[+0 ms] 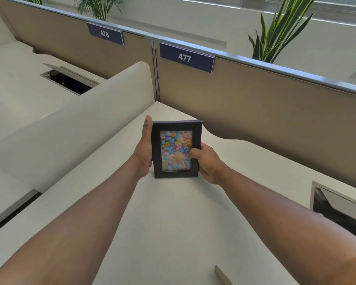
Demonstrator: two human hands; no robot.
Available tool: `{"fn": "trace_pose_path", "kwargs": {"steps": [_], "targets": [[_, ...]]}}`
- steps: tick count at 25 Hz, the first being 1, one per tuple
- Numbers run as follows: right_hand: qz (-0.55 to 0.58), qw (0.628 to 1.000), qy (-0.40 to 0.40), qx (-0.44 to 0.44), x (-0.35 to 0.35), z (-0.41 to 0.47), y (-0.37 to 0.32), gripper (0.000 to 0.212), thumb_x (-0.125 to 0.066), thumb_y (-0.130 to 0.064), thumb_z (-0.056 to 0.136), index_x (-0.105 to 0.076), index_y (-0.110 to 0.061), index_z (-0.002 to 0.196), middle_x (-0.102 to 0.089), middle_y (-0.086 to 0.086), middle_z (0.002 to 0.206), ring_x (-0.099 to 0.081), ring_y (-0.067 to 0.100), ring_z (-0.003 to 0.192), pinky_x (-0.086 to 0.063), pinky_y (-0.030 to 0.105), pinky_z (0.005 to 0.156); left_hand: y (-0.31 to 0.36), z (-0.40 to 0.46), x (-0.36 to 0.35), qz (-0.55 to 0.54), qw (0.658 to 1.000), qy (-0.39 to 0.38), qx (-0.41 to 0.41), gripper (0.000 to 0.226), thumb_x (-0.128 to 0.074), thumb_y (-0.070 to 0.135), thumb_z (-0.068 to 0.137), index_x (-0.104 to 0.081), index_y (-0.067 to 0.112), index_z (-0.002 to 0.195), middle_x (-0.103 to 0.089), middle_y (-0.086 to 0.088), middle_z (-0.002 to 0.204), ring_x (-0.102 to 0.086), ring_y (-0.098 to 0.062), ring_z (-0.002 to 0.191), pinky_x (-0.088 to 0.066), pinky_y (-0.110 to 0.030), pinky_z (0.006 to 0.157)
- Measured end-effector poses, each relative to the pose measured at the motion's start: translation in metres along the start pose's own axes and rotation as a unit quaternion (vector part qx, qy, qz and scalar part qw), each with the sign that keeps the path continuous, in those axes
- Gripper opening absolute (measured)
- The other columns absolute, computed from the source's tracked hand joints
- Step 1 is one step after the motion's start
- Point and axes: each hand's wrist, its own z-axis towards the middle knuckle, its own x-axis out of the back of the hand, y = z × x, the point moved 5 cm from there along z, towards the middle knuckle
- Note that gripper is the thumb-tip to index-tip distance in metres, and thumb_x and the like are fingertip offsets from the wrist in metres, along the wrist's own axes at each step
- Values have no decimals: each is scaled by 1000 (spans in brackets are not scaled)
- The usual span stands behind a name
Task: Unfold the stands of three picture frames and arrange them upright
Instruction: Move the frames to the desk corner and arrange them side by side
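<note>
A small black picture frame with a colourful flower picture stands upright in portrait on the white desk, its front facing me. My left hand grips its left edge, thumb up along the side. My right hand holds its right edge, thumb pressed on the front near the glass. The frame's back and stand are hidden. A light wooden corner, maybe another frame, pokes in at the bottom edge.
A tan partition with signs 476 and 477 runs behind the desk. A rounded white divider rises on the left. An open cable hatch sits in the desk at right, another on the neighbouring desk.
</note>
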Motion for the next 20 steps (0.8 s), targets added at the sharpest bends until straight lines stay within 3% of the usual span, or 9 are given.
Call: {"fn": "trace_pose_path", "kwargs": {"steps": [7,12,20], "targets": [[-1,1000,4,0,-2,1,1,25,-56,-2,98,-64,-21,112,-74,1,112,-71,26,101,-62,32,65,2,-3,3,2,1000,7,2,107,-24,101,54,-73,30,117,-81,8,97,-79,-11,82,-50,-29,70],[3,1000,-1,-4,-9,3,3,25,-57,-2,98,-65,-22,111,-75,0,108,-72,25,98,-62,30,59,2,-4,10,-1,1000,15,3,114,-28,105,42,-74,31,116,-81,8,97,-79,-11,81,-50,-31,70],[-24,1000,1,6,-6,7,4,25,-60,-2,97,-65,-23,111,-76,-3,105,-71,23,98,-62,28,62,2,-3,13,-1,1000,25,-3,111,-31,107,40,-75,34,110,-81,8,99,-79,-14,85,-54,-33,74]]}}
